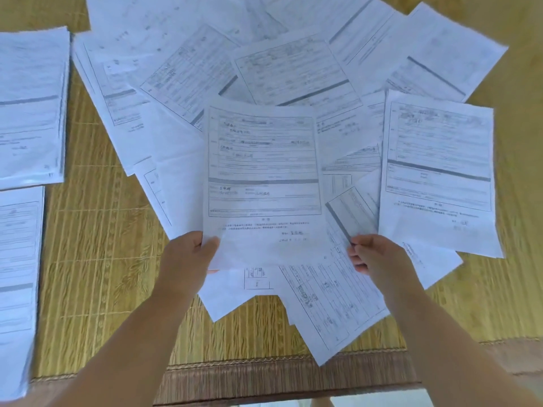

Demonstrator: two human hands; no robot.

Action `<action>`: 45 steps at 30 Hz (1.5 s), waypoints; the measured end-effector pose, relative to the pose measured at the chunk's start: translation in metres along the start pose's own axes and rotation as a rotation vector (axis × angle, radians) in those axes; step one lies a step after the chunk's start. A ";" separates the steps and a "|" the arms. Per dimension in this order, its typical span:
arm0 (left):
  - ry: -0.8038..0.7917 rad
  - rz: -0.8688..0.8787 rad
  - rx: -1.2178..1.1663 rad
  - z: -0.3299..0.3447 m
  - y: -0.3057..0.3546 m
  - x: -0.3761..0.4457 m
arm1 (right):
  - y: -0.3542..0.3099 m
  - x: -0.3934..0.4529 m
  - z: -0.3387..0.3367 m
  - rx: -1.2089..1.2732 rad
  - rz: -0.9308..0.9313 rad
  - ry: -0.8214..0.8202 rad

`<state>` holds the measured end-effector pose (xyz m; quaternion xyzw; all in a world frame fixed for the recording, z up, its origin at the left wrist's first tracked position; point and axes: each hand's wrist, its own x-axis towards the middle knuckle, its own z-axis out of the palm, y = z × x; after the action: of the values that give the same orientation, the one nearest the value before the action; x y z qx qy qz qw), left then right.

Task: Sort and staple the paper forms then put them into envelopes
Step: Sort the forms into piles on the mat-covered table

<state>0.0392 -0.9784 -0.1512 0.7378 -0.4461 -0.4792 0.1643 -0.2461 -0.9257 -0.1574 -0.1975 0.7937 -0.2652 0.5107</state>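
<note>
sorting is at an early stage: two stacks (29, 104) lie at the left of the mat (97, 230); a large loose pile (264, 60) remains spread across the middle. no stapler or envelopes in view. left hand (188, 257) pinches the lower left corner of a raised form (263, 171). right hand (376, 257), fingers curled, pinches a second sheet (352, 212) in the pile.

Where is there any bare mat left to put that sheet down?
Bare mat lies between the left stacks and the scattered forms, and along the near edge between the forearms. The far right corner is also bare. The middle is crowded.
</note>
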 end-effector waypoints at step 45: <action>0.023 0.010 -0.302 -0.041 -0.068 -0.113 | -0.052 -0.071 0.135 0.128 -0.170 -0.306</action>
<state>0.0915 -0.8566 -0.1133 0.7081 -0.3707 -0.5313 0.2809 -0.0919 -0.9540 -0.1202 -0.2690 0.6687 -0.3244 0.6126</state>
